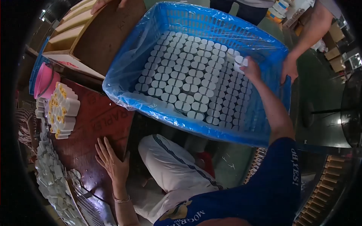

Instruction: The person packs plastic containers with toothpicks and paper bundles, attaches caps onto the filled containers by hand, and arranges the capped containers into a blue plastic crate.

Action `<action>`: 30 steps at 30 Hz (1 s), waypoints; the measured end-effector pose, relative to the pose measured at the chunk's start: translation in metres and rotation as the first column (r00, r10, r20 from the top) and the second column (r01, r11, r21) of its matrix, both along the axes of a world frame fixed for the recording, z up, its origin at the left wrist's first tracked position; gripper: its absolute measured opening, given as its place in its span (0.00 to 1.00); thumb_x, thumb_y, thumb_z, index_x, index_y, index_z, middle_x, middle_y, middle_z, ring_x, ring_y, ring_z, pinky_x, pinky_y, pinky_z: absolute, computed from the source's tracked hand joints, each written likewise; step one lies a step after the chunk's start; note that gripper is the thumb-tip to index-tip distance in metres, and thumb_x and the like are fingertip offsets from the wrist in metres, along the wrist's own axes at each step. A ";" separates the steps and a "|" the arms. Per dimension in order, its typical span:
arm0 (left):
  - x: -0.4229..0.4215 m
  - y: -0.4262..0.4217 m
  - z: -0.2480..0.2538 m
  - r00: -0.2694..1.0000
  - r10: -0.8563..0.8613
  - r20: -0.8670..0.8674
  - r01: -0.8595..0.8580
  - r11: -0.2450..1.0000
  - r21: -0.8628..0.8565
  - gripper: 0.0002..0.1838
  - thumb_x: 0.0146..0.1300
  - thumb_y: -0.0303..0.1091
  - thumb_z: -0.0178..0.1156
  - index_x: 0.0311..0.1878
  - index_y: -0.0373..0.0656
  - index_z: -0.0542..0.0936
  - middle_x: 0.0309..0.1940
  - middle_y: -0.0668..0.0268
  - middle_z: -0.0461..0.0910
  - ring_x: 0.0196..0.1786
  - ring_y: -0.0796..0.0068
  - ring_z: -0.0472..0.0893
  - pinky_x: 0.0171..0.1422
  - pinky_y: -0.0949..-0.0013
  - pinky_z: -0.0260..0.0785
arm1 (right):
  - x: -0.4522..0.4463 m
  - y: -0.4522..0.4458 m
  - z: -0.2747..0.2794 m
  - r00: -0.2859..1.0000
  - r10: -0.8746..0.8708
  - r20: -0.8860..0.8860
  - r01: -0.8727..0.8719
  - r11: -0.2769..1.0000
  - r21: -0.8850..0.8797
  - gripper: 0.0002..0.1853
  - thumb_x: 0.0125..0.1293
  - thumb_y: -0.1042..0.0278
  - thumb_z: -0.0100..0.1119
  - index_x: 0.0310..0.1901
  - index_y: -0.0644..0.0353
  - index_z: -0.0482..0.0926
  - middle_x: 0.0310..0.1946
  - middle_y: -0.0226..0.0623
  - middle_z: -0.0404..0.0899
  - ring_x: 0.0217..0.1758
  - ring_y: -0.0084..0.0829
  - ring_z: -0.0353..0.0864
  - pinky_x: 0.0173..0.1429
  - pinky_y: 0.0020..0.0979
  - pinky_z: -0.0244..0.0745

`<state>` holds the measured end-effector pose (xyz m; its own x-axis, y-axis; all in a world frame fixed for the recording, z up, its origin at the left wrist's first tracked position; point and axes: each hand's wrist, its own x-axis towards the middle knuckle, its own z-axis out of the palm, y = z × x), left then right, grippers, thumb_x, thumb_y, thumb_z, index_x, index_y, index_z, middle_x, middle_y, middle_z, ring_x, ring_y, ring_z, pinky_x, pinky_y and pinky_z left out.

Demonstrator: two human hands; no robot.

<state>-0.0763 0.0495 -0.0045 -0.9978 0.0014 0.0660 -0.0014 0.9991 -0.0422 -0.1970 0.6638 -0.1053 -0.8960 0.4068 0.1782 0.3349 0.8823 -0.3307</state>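
Note:
A large blue plastic crate [281, 47] lined with clear plastic film holds many white, round-topped pieces [186, 71] packed in rows. Inside its far right part, my right hand [252, 69] is closed on a small white piece [240, 64], just above the packed rows. The kind of piece is not clear. My left hand [113, 162] rests with fingers spread on the red tabletop [98, 122], holding nothing. Beyond it on that surface stands a cluster of white tubes [64, 109] with yellow-marked ends.
Another person's hand [289, 67] is at the crate's right rim. A hand [100, 4] touches the wooden box [109, 41] at upper left. A pink bucket [46, 81] and a heap of pale flat pieces [52, 180] are at the left. Wooden-slatted racks [320, 192] stand lower right.

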 end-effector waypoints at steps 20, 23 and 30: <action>-0.003 -0.001 0.001 0.997 -0.073 0.019 0.074 0.995 -0.072 0.50 0.57 0.44 0.65 0.77 0.40 0.49 0.77 0.49 0.48 0.78 0.42 0.49 0.77 0.39 0.41 | -0.068 0.000 -0.115 0.923 -0.358 -0.144 0.214 0.786 -0.580 0.31 0.46 0.72 0.68 0.56 0.65 0.70 0.52 0.54 0.77 0.57 0.54 0.76 0.60 0.48 0.71; -0.002 -0.002 -0.001 0.996 -0.084 0.009 0.085 0.994 -0.065 0.51 0.57 0.44 0.66 0.77 0.41 0.49 0.77 0.49 0.48 0.78 0.42 0.49 0.77 0.38 0.41 | -0.063 0.029 -0.151 0.931 -0.356 -0.081 0.245 0.775 -0.582 0.30 0.49 0.72 0.66 0.56 0.66 0.70 0.52 0.54 0.76 0.56 0.54 0.77 0.57 0.47 0.73; -0.001 -0.002 -0.001 0.998 -0.064 -0.001 0.064 0.996 -0.058 0.50 0.57 0.44 0.67 0.78 0.44 0.49 0.78 0.52 0.47 0.78 0.45 0.49 0.76 0.37 0.42 | -0.015 0.016 -0.071 0.909 -0.082 0.409 0.262 0.875 -0.407 0.19 0.53 0.69 0.63 0.48 0.63 0.78 0.39 0.50 0.81 0.40 0.46 0.83 0.39 0.43 0.78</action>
